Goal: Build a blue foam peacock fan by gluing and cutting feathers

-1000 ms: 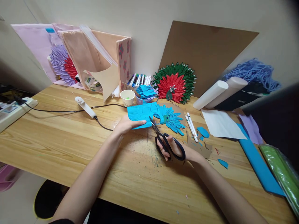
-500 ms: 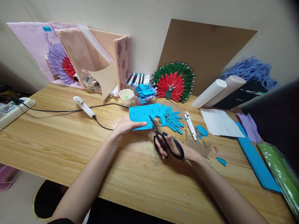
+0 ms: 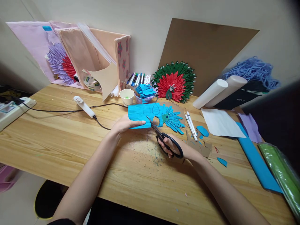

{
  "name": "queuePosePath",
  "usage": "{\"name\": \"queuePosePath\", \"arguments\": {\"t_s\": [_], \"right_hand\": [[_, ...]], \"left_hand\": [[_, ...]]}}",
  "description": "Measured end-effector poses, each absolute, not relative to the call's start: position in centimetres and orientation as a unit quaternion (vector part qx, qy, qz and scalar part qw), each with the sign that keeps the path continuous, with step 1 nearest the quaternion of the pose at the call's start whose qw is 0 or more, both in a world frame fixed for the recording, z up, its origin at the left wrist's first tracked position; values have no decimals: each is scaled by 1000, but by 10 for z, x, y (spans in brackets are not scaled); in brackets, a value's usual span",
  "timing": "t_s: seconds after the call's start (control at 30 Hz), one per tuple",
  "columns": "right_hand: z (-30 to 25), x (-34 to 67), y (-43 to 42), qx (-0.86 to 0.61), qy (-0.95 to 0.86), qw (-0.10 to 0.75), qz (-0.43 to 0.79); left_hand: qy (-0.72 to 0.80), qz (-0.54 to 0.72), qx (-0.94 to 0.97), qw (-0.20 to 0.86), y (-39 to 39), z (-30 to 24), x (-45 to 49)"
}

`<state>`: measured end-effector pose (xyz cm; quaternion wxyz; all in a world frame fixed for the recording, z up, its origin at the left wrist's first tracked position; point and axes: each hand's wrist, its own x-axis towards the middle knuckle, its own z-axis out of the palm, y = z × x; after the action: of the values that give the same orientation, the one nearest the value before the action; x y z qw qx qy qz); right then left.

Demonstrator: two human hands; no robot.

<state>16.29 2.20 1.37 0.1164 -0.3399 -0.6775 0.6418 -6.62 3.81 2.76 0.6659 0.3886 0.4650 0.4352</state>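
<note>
My left hand [image 3: 125, 124] pinches the near edge of a blue paper sheet [image 3: 140, 113] and holds it just above the wooden table [image 3: 70, 140]. My right hand [image 3: 174, 149] has its fingers through the black handles of a pair of scissors [image 3: 164, 137]. The blades point up and left into the sheet's lower edge, beside a teardrop-shaped hole cut in it. Just right of the sheet lies a blue paper peacock [image 3: 172, 118] on brown card.
A paper cup [image 3: 127, 97], a tub of blue petals [image 3: 145, 92], markers [image 3: 138, 79] and a red-green paper peacock [image 3: 174, 82] stand behind. A glue gun [image 3: 83, 107] with its cable lies left. White pens [image 3: 191, 125], scraps, white paper [image 3: 220, 123] and rolls sit right.
The scissors have closed and pushed further left into the blue sheet. My left hand has lifted the sheet slightly and turned it.
</note>
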Motion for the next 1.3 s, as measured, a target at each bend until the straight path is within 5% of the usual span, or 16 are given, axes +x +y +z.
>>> {"name": "queuePosePath", "arguments": {"t_s": [0.87, 1.3], "right_hand": [[13, 164, 16, -256, -686, 123, 670], [19, 174, 19, -232, -696, 55, 677]], "left_hand": [[552, 375, 448, 595, 36, 38, -77], [571, 413, 454, 545, 37, 38, -81]]}}
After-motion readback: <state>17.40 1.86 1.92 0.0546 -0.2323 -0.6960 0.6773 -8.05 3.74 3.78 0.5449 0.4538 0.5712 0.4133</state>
